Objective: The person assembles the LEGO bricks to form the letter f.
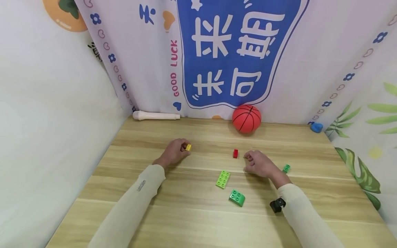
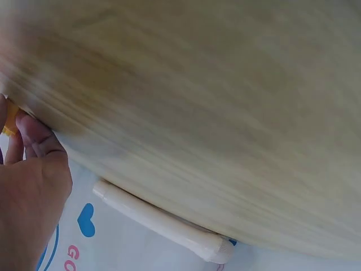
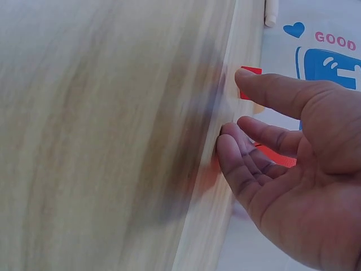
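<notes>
Between the thumb and fingers of my left hand (image 1: 174, 151) a small yellow toy brick (image 1: 188, 147) is pinched, low over the table's left half. The left wrist view shows only a sliver of that brick (image 2: 10, 118) at its edge. My right hand (image 1: 260, 164) is at the table's right half, thumb and fingers apart with nothing between them. Just left of its fingertips a small red brick (image 1: 235, 153) stands on the wood. In the right wrist view the thumb overlaps this red brick (image 3: 249, 82). A small green brick (image 1: 286, 168) lies beside the right wrist, partly hidden by it.
A lime green brick (image 1: 223, 179) and a darker green curved brick (image 1: 237, 197) lie mid-table, between the forearms. Along the back edge are a white toy microphone (image 1: 156, 116), a red ball (image 1: 246, 119) with black lines and a small blue object (image 1: 316, 127). Printed cloth hangs behind the wooden table (image 1: 192, 220).
</notes>
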`<state>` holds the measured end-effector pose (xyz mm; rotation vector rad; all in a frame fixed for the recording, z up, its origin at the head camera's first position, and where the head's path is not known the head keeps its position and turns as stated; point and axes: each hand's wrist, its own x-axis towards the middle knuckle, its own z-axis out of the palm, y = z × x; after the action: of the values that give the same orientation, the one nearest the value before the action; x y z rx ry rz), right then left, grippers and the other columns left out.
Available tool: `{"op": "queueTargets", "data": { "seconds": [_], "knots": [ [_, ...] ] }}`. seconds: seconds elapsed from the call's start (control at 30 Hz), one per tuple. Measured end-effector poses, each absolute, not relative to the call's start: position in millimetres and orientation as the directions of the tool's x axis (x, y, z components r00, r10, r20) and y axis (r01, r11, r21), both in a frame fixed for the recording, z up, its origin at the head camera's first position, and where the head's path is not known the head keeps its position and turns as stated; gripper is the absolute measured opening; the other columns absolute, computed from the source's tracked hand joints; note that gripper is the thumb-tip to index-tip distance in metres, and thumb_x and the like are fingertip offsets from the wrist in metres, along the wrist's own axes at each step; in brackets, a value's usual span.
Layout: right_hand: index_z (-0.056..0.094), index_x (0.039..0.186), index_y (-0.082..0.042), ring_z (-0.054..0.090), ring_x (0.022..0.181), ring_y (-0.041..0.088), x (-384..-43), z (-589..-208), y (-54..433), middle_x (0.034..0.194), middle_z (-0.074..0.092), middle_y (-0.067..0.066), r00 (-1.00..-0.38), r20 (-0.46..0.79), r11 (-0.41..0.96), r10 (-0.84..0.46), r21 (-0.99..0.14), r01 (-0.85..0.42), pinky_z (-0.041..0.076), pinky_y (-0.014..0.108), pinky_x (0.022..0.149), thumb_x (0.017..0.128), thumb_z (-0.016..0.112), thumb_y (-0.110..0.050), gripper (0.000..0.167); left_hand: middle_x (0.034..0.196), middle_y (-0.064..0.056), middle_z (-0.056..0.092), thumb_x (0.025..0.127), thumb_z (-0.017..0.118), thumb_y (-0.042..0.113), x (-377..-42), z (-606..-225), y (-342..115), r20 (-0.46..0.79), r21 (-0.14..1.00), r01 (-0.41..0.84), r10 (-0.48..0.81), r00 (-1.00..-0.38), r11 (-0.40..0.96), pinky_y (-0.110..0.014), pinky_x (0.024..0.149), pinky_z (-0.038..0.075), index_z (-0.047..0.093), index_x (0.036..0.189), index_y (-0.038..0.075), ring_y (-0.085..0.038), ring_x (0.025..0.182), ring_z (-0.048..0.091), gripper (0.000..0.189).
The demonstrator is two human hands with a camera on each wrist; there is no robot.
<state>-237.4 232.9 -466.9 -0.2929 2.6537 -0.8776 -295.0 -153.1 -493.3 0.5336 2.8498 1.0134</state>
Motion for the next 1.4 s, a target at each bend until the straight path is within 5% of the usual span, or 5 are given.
{"op": "queueTargets", "data": {
  "seconds": [0.47,0.83,1.13,1.4],
  "knots": [
    [0.060,0.140,0.006,0.063,0.127,0.041,-244,-471,220,0.135,0.065,0.027,-0.939,-0.236,0.835,-0.248,-0.544,-0.084,0.054,0.056,0.109,0.096,0.078,-0.015,0.052,0.105,-0.013,0.073,0.092,0.086,0.012,-297,-497,-153,0.040,0.726,0.240,0.309,-0.950,0.644,-0.026,0.082,0.055,0.071,0.125,-0.002,-0.017,0.090,0.066,0.039],
    [0.035,0.160,0.001,0.054,0.143,0.046,-267,-469,201,0.152,0.056,0.032,-0.933,-0.268,0.797,-0.239,-0.604,-0.030,0.044,0.061,0.120,0.098,0.081,-0.027,0.083,0.102,-0.012,0.074,0.093,0.086,0.012,-299,-501,-155,0.061,0.731,0.250,0.304,-0.951,0.635,-0.021,0.078,0.053,0.072,0.118,-0.002,-0.015,0.088,0.065,0.032],
    [0.056,0.141,0.000,0.060,0.122,0.039,-278,-476,184,0.135,0.063,0.028,-0.939,-0.157,0.783,-0.305,-0.603,-0.154,0.051,0.056,0.111,0.096,0.083,-0.015,0.054,0.102,-0.012,0.073,0.093,0.085,0.009,-297,-501,-153,0.059,0.738,0.241,0.296,-0.953,0.630,-0.023,0.080,0.053,0.071,0.118,0.000,-0.016,0.088,0.065,0.031],
    [0.063,0.128,0.000,0.062,0.116,0.034,-279,-476,183,0.120,0.066,0.019,-0.940,-0.183,0.794,-0.289,-0.595,-0.128,0.054,0.053,0.108,0.095,0.083,-0.012,0.041,0.102,-0.013,0.073,0.093,0.084,0.009,-296,-498,-151,0.057,0.741,0.241,0.300,-0.952,0.626,-0.022,0.079,0.054,0.071,0.118,-0.001,-0.016,0.088,0.066,0.030]
  ]
}}
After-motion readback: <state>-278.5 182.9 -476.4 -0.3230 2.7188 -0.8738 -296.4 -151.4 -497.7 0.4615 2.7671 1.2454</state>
